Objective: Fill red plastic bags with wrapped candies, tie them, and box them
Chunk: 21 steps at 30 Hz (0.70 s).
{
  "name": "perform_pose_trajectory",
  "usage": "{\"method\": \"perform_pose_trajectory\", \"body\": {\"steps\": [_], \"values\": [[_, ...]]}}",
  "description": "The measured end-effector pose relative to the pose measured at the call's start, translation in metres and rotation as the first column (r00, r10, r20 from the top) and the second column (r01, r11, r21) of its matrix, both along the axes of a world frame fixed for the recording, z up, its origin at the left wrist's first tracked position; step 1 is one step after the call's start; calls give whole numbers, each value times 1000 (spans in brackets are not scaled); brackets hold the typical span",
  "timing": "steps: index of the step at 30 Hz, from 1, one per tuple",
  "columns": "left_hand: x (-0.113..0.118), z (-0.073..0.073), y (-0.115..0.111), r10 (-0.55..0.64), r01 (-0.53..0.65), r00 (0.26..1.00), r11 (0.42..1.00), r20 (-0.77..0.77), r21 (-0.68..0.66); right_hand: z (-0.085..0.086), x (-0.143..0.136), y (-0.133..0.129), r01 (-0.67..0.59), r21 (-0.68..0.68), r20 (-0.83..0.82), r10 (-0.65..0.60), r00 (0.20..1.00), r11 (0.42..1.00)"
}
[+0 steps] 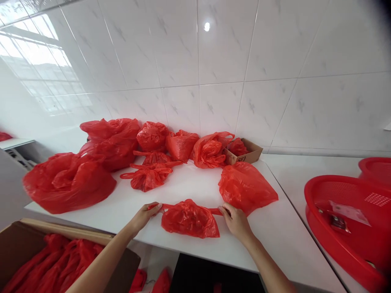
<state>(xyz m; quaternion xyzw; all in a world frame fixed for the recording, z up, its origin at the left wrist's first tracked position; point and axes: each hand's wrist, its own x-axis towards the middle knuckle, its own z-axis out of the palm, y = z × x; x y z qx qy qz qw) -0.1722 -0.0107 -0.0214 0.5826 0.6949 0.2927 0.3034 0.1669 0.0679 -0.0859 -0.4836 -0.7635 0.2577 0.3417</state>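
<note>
A small filled red plastic bag (190,220) lies near the front edge of the white table (195,183). Its two handles are stretched out sideways. At its left, my left hand (147,215) is closed on one handle. My right hand (233,217) pinches the other handle at the right side. Just behind my right hand sits a larger red bag (244,186). Two small red bags with handles sticking out, one (149,177) in front of the other (155,158), stand behind and to the left.
Large red bags (69,181) fill the table's left; more (181,144) line the tiled wall beside a small cardboard box (253,151). Red baskets (345,228) stand at right. A carton (23,252) of red bags is at lower left.
</note>
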Motion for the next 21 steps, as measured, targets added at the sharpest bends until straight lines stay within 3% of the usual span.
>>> {"method": "perform_pose_trajectory", "body": {"steps": [3,5,8,11,13,16,21], "values": [[6,6,12,105,-96,990,991,-91,97,-4,-3,-6,69,77,15,-70,997,995],[23,12,22,130,-97,978,976,-160,197,-4,-4,-10,100,121,-19,-99,995,988],[62,18,35,-48,108,965,969,-259,221,-2,-4,-15,114,133,-105,-100,989,985],[93,17,42,-290,331,903,940,-317,82,0,-1,-17,157,116,-187,-134,973,981],[96,18,42,-364,384,871,923,-329,-5,0,1,-16,197,90,-228,-172,958,976],[73,32,42,-397,395,860,916,-320,-75,-1,3,-14,211,59,-252,-190,949,976],[-15,71,52,-356,323,867,934,-350,-150,-3,2,-13,191,20,-268,-178,947,981]]}}
